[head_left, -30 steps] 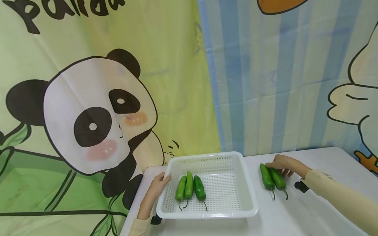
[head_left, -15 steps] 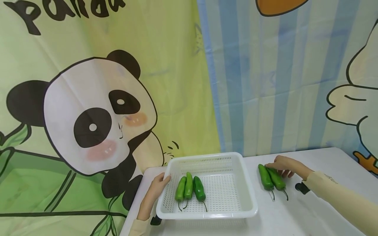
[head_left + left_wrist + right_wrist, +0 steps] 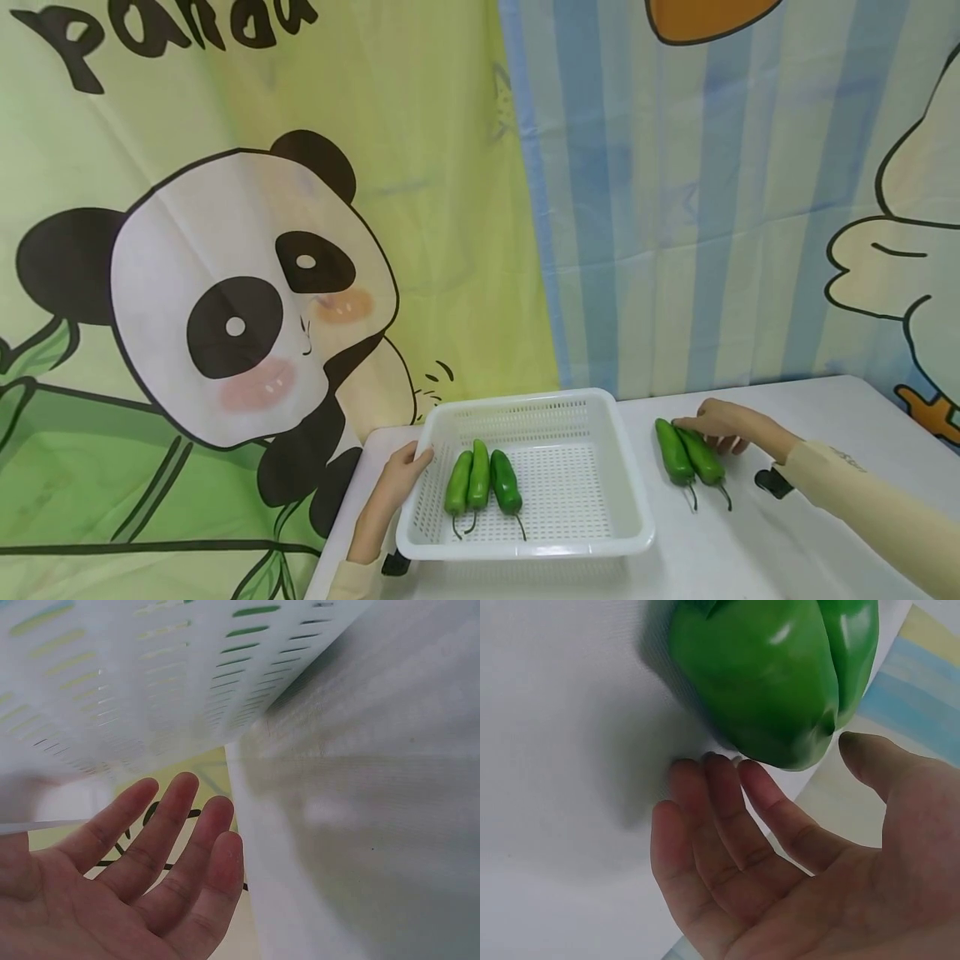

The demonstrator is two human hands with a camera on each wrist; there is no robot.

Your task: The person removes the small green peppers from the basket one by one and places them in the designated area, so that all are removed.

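Note:
My left hand [image 3: 397,483] holds the left rim of a white plastic basket [image 3: 525,548]. Its thumb lies over the rim, while the fingers [image 3: 176,817] stay outside, beneath the slotted wall. Inside the basket lie three green peppers, a left one [image 3: 459,483], a middle one [image 3: 478,477] and a darker right one [image 3: 506,483]. On the table to the basket's right, two more lie side by side: a left pepper [image 3: 673,454] and a right pepper [image 3: 701,458]. My right hand [image 3: 727,427] pinches the right pepper's far end, thumb at the groove between the two, fingers on the other side.
The white table [image 3: 810,417] ends at a printed cloth backdrop [image 3: 630,208] behind the basket. A black wrist mount [image 3: 772,483] sits under the right wrist, and another black mount [image 3: 396,563] under the left. White tabletop lies in front of the loose peppers.
The view shifts very slightly. Both hands, the basket and all the peppers keep nearly the same positions.

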